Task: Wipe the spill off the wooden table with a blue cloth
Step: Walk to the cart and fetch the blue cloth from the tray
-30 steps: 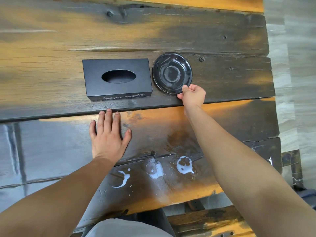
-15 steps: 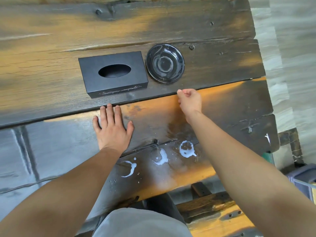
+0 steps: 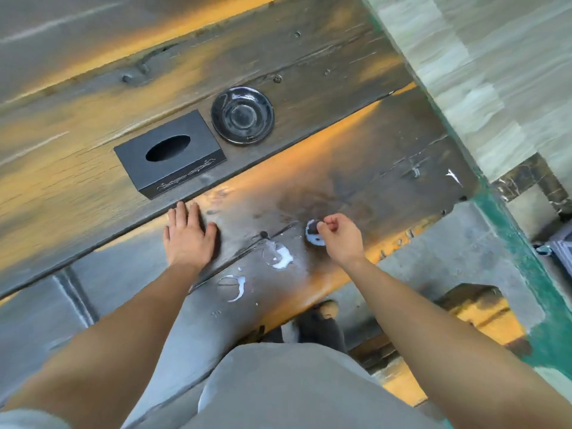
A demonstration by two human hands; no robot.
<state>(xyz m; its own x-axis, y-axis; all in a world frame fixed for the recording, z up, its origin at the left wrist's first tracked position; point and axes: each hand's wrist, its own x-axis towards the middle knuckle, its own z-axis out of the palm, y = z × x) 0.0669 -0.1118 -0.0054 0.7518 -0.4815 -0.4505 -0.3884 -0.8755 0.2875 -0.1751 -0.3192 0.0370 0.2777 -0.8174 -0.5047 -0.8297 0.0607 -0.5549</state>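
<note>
- At centre frame, the left hand (image 3: 188, 238) lies flat on the wooden bench (image 3: 309, 187), palm down, fingers extended and together, with nothing in its hold.
- Right of it, the right hand (image 3: 339, 238) sits loosely curled — fingers bent toward the palm, thumb and forefinger close together — and grips nothing visible. Whether it touches the bench surface cannot be told.
- Spill location: three white marks on the near plank of the bench.
  - One spill ring (image 3: 312, 235) sits at the right hand's fingertips, partly covered by them.
  - One white patch (image 3: 280, 258) lies between the two forearms, lower centre.
  - One crescent mark (image 3: 236, 289) lies below and left of the patch, just beside the left forearm.
  - Small droplets are scattered near the crescent.
- Black tissue box (image 3: 170, 153): upper left of centre, on the farther plank, oval opening facing up, just above the left hand's fingertips.
- Black saucer (image 3: 242, 116): just right of the box and above it in the frame — close to it but not touching.
- No blue cloth appears in the frame.
</note>
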